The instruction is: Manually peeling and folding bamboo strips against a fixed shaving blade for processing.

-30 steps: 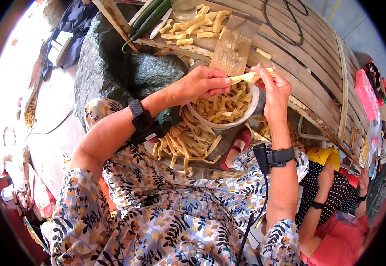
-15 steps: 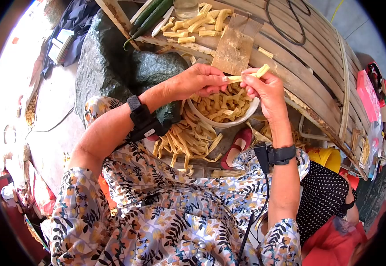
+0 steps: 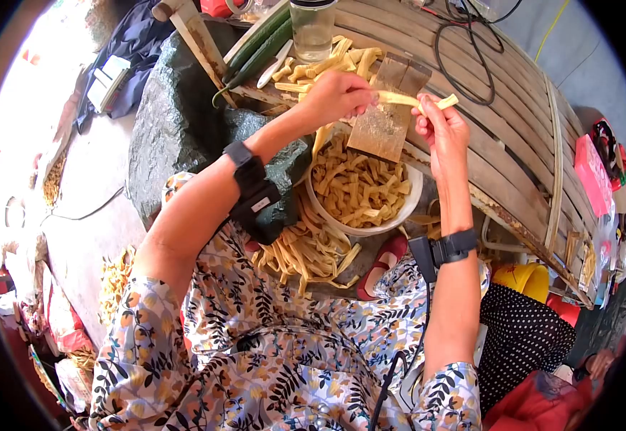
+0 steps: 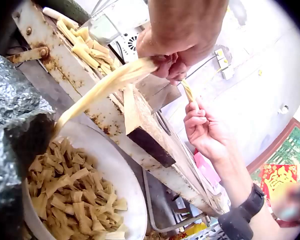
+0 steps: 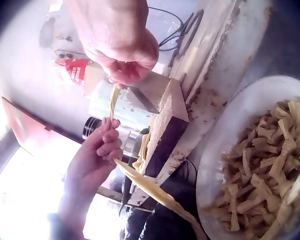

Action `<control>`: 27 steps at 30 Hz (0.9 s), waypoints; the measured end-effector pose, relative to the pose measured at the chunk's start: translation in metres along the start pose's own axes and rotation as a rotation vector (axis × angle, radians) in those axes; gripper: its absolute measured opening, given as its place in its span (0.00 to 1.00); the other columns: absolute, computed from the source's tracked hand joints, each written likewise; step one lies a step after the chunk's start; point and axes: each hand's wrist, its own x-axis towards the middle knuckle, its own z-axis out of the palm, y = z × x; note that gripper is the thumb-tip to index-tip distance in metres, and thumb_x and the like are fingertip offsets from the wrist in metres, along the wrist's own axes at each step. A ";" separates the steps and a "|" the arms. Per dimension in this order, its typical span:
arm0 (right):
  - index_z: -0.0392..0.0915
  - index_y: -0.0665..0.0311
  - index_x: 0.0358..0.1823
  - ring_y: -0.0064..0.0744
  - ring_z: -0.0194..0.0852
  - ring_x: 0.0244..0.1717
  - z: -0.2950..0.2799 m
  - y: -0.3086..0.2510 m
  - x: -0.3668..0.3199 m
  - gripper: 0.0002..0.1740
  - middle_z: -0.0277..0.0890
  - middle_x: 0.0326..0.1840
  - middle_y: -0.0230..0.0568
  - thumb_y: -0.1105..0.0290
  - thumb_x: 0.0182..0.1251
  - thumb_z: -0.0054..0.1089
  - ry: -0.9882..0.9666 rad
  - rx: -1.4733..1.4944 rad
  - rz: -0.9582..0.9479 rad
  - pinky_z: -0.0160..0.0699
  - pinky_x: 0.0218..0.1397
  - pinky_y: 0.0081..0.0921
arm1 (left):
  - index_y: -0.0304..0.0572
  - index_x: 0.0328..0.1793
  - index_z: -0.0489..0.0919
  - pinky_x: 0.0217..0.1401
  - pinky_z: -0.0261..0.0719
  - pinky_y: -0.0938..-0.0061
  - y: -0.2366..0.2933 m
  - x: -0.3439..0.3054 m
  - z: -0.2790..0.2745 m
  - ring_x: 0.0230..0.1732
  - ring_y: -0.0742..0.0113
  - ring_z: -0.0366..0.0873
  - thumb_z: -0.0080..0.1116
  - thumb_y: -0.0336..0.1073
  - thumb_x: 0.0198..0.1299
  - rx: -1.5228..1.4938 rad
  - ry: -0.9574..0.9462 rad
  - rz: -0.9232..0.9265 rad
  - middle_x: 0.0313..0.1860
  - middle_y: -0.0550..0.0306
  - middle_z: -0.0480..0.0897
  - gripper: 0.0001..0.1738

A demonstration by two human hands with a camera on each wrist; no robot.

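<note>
We find the pale strip raised over a wooden block, left hand fingers curled round it, right hand fingers pinching it near one end. From above, the block masks part of the white bucket. Cucumbers lie beside a jar. In the left wrist view, we lose the strip's lower end beside a dark bag.

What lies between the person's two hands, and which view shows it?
A stretch of the yellow strip, pinched by the left hand and the right hand, spans the gap; the head view shows it, with a wooden block behind.
</note>
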 end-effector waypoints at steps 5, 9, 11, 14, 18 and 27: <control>0.76 0.70 0.38 0.15 0.65 0.21 0.000 0.009 0.023 0.11 0.75 0.26 0.37 0.70 0.57 0.61 0.098 0.040 -0.045 0.66 0.24 0.13 | 0.36 0.32 0.79 0.19 0.61 0.84 -0.004 0.026 0.003 0.18 0.83 0.62 0.54 0.35 0.58 0.100 0.147 0.020 0.17 0.68 0.71 0.10; 0.75 0.70 0.38 0.15 0.65 0.21 -0.003 0.014 0.029 0.12 0.75 0.26 0.37 0.70 0.57 0.61 0.125 0.040 -0.040 0.66 0.24 0.13 | 0.37 0.31 0.80 0.19 0.61 0.84 -0.012 0.036 0.005 0.17 0.83 0.63 0.53 0.35 0.58 0.123 0.155 0.040 0.16 0.68 0.71 0.10; 0.75 0.70 0.38 0.15 0.65 0.21 -0.005 0.016 0.030 0.12 0.75 0.26 0.37 0.70 0.57 0.61 0.134 0.047 -0.035 0.66 0.24 0.13 | 0.37 0.31 0.80 0.19 0.62 0.85 -0.015 0.038 0.007 0.18 0.83 0.63 0.53 0.35 0.58 0.130 0.162 0.057 0.17 0.68 0.71 0.10; 0.75 0.71 0.39 0.16 0.65 0.21 -0.005 0.018 0.032 0.12 0.75 0.26 0.37 0.71 0.57 0.61 0.140 0.054 -0.033 0.66 0.23 0.13 | 0.36 0.31 0.79 0.20 0.62 0.85 -0.017 0.039 0.008 0.18 0.83 0.64 0.53 0.35 0.58 0.115 0.175 0.064 0.17 0.68 0.72 0.10; 0.75 0.72 0.38 0.17 0.66 0.20 -0.005 0.028 0.038 0.11 0.75 0.26 0.38 0.72 0.57 0.59 0.125 -0.015 -0.052 0.66 0.22 0.13 | 0.37 0.31 0.79 0.20 0.62 0.85 -0.032 0.043 0.007 0.19 0.83 0.64 0.53 0.35 0.58 0.202 0.188 0.037 0.17 0.68 0.72 0.10; 0.76 0.73 0.38 0.19 0.73 0.28 -0.014 0.003 -0.013 0.12 0.77 0.29 0.39 0.69 0.59 0.57 -0.042 -0.391 -0.024 0.71 0.31 0.16 | 0.38 0.36 0.78 0.24 0.65 0.85 -0.015 -0.002 0.005 0.21 0.80 0.66 0.48 0.35 0.61 -0.204 -0.055 -0.136 0.21 0.67 0.73 0.10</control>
